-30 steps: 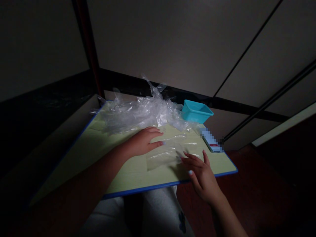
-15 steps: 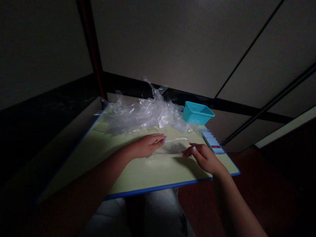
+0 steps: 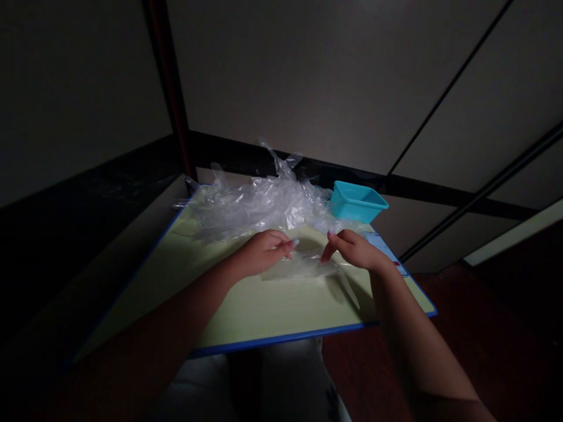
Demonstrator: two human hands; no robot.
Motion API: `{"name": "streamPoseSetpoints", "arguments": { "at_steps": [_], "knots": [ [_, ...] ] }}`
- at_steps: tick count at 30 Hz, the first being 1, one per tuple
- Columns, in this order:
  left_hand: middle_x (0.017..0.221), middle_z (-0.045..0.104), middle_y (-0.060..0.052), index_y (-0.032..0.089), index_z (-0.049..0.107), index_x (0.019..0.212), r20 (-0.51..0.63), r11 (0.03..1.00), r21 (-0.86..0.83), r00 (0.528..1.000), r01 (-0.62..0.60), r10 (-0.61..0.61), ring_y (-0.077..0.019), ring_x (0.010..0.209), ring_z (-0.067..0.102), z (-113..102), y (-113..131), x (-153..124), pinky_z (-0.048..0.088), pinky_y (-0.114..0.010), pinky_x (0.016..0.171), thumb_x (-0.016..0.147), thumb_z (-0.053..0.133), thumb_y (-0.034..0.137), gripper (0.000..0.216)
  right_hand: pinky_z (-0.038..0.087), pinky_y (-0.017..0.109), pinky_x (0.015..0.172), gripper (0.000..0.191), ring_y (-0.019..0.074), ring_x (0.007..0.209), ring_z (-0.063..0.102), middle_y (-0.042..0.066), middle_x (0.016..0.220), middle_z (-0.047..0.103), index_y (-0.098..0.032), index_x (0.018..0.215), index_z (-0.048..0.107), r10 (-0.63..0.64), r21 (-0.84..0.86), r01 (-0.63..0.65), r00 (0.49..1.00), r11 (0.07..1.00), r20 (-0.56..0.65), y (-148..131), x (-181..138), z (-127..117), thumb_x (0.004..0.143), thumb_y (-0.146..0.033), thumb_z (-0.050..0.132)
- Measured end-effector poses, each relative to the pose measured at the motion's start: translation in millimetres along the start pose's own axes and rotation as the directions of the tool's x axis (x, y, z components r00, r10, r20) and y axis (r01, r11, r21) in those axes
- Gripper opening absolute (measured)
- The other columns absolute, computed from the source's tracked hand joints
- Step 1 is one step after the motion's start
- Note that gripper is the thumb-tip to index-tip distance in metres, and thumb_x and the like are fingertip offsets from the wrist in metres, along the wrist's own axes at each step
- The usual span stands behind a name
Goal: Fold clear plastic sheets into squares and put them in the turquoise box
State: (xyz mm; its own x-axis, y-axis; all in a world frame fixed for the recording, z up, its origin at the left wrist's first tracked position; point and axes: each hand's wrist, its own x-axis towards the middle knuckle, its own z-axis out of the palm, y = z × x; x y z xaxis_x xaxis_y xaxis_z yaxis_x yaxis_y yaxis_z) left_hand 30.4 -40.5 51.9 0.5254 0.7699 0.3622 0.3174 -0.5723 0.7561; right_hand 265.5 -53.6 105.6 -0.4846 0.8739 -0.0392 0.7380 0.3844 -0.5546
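A clear, thin plastic glove [image 3: 303, 268] is stretched over the table between my two hands. One narrow strip of it sticks out to the lower right and casts a shadow. My left hand [image 3: 266, 253], thumb and fingers pinched, is at its left upper edge. On the other side my right hand [image 3: 352, 247] has its bent fingers on the film, thumb a little above them; the exact grip is hard to see in the dim light. Behind the hands lies a crumpled heap of similar clear plastic gloves [image 3: 264, 205], with some finger-shaped ends standing up.
A turquoise plastic basket [image 3: 358, 205] stands at the table's back right, beside the heap. A phone [image 3: 382, 249] with a lit screen is partly hidden behind my right hand. The pale yellow table [image 3: 246, 316] has a blue edge. Dark wall panels stand close behind it.
My right hand has moved up and slightly left, now covering part of the phone. The glove has shifted, and a strip of it now shows at the lower right. My left hand has barely moved.
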Motion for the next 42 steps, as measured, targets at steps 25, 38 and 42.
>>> {"name": "streamPoseSetpoints", "arguments": {
  "at_steps": [25,38,42],
  "knots": [
    [0.094,0.062,-0.003,0.020,0.065,0.062,0.021,0.921,0.389,1.000,-0.028,0.022,-0.0213,0.098,0.047,1,-20,-3,0.039,-0.031,0.085,0.068,0.066,0.016,0.007,0.044,0.026,0.064,0.044,0.0139,0.058,0.058,0.005,0.061,0.067,-0.010,0.070,0.070,-0.015,0.334,-0.044,0.985,0.942,0.172,32,33,19,0.069,-0.053,0.060],
    [0.095,0.061,-0.003,0.020,0.064,0.062,0.015,0.920,0.390,1.000,-0.028,0.024,-0.0216,0.098,0.046,1,-18,-2,0.038,-0.034,0.087,0.069,0.064,0.016,0.008,0.044,0.025,0.052,0.042,0.0136,0.055,0.059,0.000,0.060,0.062,-0.012,0.088,0.055,0.023,0.508,-0.103,0.986,0.855,0.162,41,37,32,0.059,-0.037,0.073],
    [0.093,0.061,-0.003,0.020,0.064,0.062,0.013,0.919,0.393,1.000,-0.028,0.025,-0.0211,0.097,0.046,1,-17,-2,0.038,-0.033,0.086,0.069,0.063,0.015,0.009,0.045,0.026,0.058,0.032,0.0132,0.059,0.059,0.001,0.063,0.063,-0.012,0.079,0.059,0.051,0.443,-0.109,0.989,0.890,0.141,42,37,30,0.062,-0.036,0.069]
  ]
}}
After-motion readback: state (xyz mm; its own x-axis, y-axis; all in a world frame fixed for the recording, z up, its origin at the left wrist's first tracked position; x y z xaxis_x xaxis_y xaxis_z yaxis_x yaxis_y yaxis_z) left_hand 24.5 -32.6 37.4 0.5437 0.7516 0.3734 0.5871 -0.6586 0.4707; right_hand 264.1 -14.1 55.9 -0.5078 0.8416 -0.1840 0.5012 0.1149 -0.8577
